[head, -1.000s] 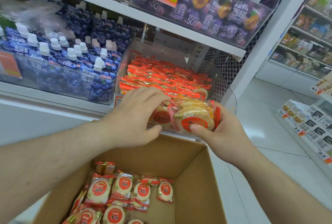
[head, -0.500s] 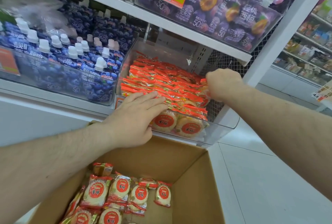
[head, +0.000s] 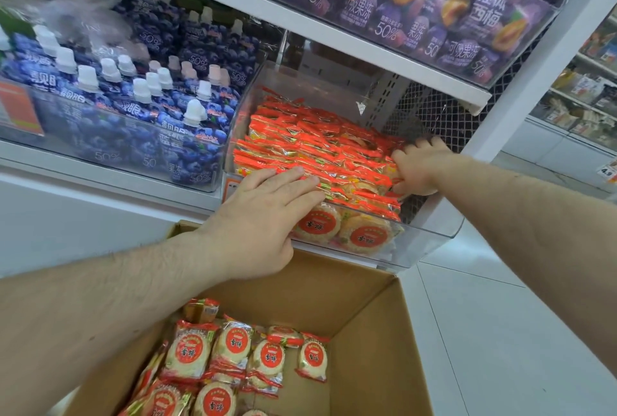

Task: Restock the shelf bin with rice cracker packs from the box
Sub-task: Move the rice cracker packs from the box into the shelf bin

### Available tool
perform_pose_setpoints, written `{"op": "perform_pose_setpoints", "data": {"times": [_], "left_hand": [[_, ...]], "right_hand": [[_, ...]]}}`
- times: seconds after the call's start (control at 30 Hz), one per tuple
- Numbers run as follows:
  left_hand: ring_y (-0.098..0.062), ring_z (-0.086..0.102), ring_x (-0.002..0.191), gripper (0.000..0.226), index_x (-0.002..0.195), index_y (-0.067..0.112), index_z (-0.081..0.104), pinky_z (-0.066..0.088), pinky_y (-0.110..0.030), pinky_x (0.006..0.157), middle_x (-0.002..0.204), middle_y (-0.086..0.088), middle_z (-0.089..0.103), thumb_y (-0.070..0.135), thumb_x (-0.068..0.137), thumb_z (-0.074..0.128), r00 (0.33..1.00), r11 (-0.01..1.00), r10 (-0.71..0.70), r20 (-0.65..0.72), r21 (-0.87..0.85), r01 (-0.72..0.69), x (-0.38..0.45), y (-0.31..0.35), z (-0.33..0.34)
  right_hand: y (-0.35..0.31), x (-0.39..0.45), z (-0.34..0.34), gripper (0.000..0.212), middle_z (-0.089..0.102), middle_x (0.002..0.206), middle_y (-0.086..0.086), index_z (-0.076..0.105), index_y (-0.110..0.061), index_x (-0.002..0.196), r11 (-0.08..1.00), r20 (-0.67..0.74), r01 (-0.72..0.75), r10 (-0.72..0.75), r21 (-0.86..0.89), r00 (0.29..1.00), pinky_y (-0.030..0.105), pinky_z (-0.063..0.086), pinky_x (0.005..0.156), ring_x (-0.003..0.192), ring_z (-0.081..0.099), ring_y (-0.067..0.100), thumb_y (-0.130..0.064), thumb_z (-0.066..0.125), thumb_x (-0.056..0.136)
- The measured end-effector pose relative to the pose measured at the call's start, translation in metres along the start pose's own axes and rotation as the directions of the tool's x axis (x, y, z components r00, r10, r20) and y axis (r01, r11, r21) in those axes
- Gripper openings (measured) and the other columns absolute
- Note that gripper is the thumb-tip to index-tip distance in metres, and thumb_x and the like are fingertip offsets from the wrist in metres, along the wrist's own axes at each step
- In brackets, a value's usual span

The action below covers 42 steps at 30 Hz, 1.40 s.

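packs (head: pixel 320 151) on edge | rows run front-to-back | bin (head: pixel 430 235)

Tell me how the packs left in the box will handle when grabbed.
The packs look like thin glossy film around single round crackers, so probably light and somewhat slippery. The crackers could snap if squeezed hard. They lie loose and overlapping in the box, so grabbing several at once may let some slide out.
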State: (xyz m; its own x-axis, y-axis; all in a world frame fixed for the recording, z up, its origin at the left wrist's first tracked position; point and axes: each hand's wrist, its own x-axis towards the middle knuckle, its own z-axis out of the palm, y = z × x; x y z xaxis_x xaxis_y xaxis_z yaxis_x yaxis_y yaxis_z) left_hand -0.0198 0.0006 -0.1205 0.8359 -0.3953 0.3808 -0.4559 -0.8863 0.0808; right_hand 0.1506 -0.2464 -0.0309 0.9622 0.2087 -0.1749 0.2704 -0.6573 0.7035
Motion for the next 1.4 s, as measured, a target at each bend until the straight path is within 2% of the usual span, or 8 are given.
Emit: {"op": "perform_pose_setpoints", "data": {"times": [0.2, 0.4, 0.77, 0.93, 1.03, 1.2, 1.3, 1.4], "left_hand": [[-0.023, 0.040, 0.139, 0.073, 0.140, 0.019, 0.050, 0.011, -0.038, 0.112, 0.148, -0.002, 0.047, 0.026, 0.067, 0.055, 1.000, 1.000, 0.002, -0.018, 0.030, -0.002, 0.000, 0.001, 0.003], [-0.024, 0.042, 0.138, 0.073, 0.138, 0.019, 0.052, 0.011, -0.038, 0.112, 0.147, -0.002, 0.048, 0.027, 0.066, 0.057, 0.999, 0.998, -0.020, -0.027, 0.067, 0.022, 0.001, 0.004, 0.003], [-0.014, -0.008, 0.150, 0.075, 0.155, 0.029, 0.011, -0.012, -0.037, 0.118, 0.164, 0.008, 0.001, 0.029, 0.090, 0.047, 0.995, 0.998, -0.055, 0.079, 0.026, 0.053, 0.003, 0.007, -0.005], [-0.022, 0.003, 0.151, 0.070, 0.152, 0.022, 0.027, -0.004, -0.042, 0.120, 0.162, -0.001, 0.017, 0.028, 0.085, 0.050, 0.999, 0.999, -0.021, 0.026, 0.028, 0.020, 0.000, 0.010, -0.009], [-0.032, 0.035, 0.140, 0.064, 0.132, 0.014, 0.055, 0.023, -0.047, 0.110, 0.146, -0.010, 0.047, 0.027, 0.070, 0.054, 0.990, 0.993, 0.103, -0.096, 0.065, -0.097, -0.006, 0.014, -0.011], [-0.026, 0.055, 0.111, 0.056, 0.126, 0.017, 0.056, 0.043, -0.041, 0.089, 0.121, -0.003, 0.060, 0.033, 0.073, 0.055, 0.990, 0.990, 0.139, 0.007, 0.020, -0.139, -0.023, 0.025, -0.001], [-0.021, 0.053, 0.116, 0.054, 0.135, 0.023, 0.045, 0.044, -0.038, 0.095, 0.126, 0.001, 0.058, 0.037, 0.084, 0.051, 0.941, 0.999, 0.014, 0.338, 0.041, -0.029, -0.039, 0.018, 0.019], [-0.021, 0.054, 0.118, 0.055, 0.139, 0.026, 0.040, 0.048, -0.039, 0.093, 0.132, 0.001, 0.055, 0.037, 0.086, 0.051, 0.839, 0.997, -0.063, 0.541, 0.061, 0.036, -0.055, 0.008, 0.036]], "right_hand": [[-0.014, -0.008, 0.003, 0.066, 0.059, 0.114, 0.010, 0.053, -0.009, 0.119, 0.977, -0.191, -0.095, 0.132, 0.193, 0.973, 0.041, 0.050, 0.082, 0.106, 0.060, 0.031, -0.044, 0.084, 0.072], [-0.029, -0.012, 0.015, 0.021, 0.066, 0.104, 0.010, 0.066, -0.010, 0.105, 0.981, -0.251, -0.112, 0.149, 0.156, 0.957, 0.039, 0.050, 0.080, 0.100, 0.061, 0.030, -0.002, 0.056, 0.088], [-0.030, -0.022, 0.013, 0.020, 0.067, 0.102, 0.015, 0.061, -0.006, 0.104, 0.920, -0.144, -0.114, 0.179, 0.375, 0.973, 0.038, 0.053, 0.074, 0.082, 0.062, 0.030, 0.003, 0.054, 0.087], [-0.031, -0.047, -0.003, 0.026, 0.063, 0.092, 0.015, 0.052, -0.006, 0.109, 0.782, -0.227, -0.132, 0.332, 0.610, 0.915, 0.035, 0.045, 0.064, 0.082, 0.061, 0.033, -0.012, 0.059, 0.085], [-0.047, -0.073, -0.011, 0.025, 0.064, 0.093, 0.010, 0.059, -0.012, 0.106, 0.724, -0.445, -0.018, 0.443, 0.690, 0.779, 0.038, 0.048, 0.070, 0.087, 0.060, 0.035, -0.018, 0.054, 0.082], [-0.100, -0.114, -0.006, 0.019, 0.068, 0.084, 0.010, 0.070, -0.004, 0.091, 0.779, -0.913, 0.475, 0.343, 0.409, 0.223, 0.041, 0.052, 0.062, 0.075, 0.064, 0.033, -0.011, 0.059, 0.078], [-0.152, -0.122, 0.020, 0.011, 0.064, 0.071, 0.007, 0.069, -0.005, 0.079, 0.645, -0.910, 0.642, 0.286, 0.415, 0.300, 0.037, 0.050, 0.058, 0.067, 0.062, 0.029, -0.010, 0.060, 0.078], [-0.204, -0.113, 0.065, 0.017, 0.066, 0.072, 0.002, 0.069, -0.010, 0.077, 0.509, -0.769, 0.601, 0.225, 0.616, 0.598, 0.034, 0.054, 0.058, 0.067, 0.064, 0.024, -0.019, 0.055, 0.078]]}}
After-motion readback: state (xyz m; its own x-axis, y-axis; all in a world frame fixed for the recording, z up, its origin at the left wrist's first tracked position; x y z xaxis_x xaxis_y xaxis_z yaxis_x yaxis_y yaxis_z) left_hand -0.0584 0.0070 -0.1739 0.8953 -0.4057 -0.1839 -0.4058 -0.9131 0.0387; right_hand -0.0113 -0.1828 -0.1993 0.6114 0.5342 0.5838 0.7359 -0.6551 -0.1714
